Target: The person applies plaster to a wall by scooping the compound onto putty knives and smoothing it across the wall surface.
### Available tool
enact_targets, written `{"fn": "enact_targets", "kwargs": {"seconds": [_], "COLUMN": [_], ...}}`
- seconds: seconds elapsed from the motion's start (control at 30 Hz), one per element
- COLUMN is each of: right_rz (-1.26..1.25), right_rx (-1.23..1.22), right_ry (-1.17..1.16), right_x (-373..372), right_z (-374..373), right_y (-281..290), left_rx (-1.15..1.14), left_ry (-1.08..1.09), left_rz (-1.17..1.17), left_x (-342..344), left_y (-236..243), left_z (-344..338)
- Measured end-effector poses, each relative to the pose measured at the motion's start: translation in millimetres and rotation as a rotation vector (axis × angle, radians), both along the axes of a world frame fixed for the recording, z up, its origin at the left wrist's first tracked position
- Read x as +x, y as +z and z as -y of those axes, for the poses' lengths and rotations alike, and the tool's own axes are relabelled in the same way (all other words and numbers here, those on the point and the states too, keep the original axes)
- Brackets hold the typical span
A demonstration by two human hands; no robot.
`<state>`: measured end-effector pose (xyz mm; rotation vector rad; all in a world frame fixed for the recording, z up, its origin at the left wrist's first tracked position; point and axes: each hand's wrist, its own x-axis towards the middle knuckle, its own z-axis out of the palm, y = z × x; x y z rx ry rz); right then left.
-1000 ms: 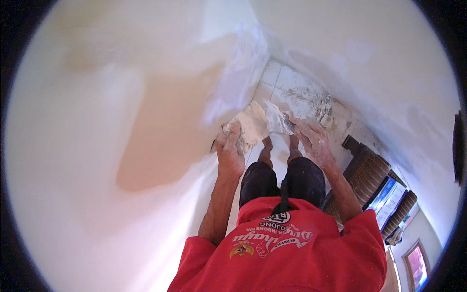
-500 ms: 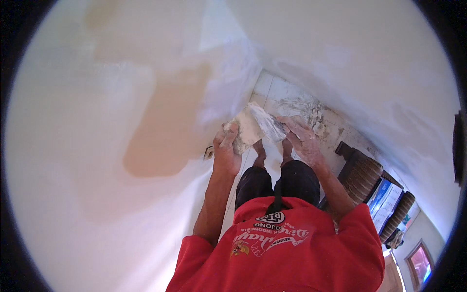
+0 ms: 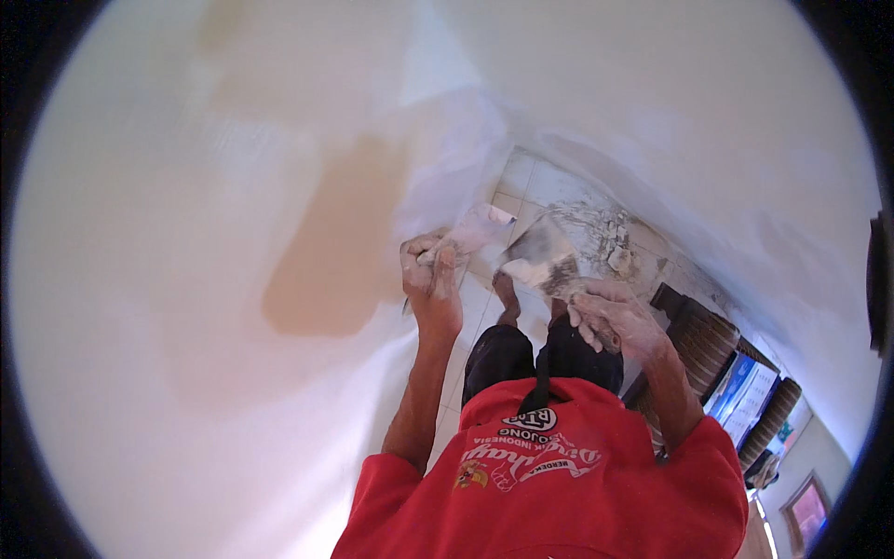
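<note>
My left hand, dusted white, is closed round the handle of a putty knife with a pale, shiny blade tipped toward the right. In my right hand is a wider putty knife, gripped by its handle, its metal blade smeared with grey and white paste. The two blades are close, with a small gap between them, held over the floor in front of my legs. White residue coats the fingers of both hands.
To the left rises a pale wall with a tan patch; another wall meets it at the corner. Paste smears and lumps lie on the floor tiles. Dark furniture with brown ribbed rolls and a blue-white box stands at right.
The blades have come apart and turned. My right hand has moved nearer and slightly right, so its handle now shows. The thick cream paste on the left blade no longer shows.
</note>
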<state>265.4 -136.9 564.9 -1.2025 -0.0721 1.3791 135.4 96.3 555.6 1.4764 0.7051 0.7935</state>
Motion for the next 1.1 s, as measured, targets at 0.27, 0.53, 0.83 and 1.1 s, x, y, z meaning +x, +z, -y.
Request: {"fn": "enact_targets", "kwargs": {"seconds": [0.27, 0.53, 0.83, 1.1], "right_rz": [-0.08, 0.058, 0.941, 1.506], "right_rx": [0.108, 0.193, 0.209, 0.012], "right_ry": [0.059, 0.005, -0.102, 0.081], "right_x": [-1, -15, 5, 17], "right_z": [-17, -19, -39, -45], "right_y": [-7, -37, -28, -83], "left_rx": [0.59, 0.88, -0.338, -0.605], "left_ry": [-0.255, -0.314, 0.002, -0.037], "left_rz": [-0.148, -0.227, -0.192, 0.049], "left_x": [-20, -31, -42, -29], "left_y": [6, 1, -9, 4], "left_z": [9, -11, -7, 2]}}
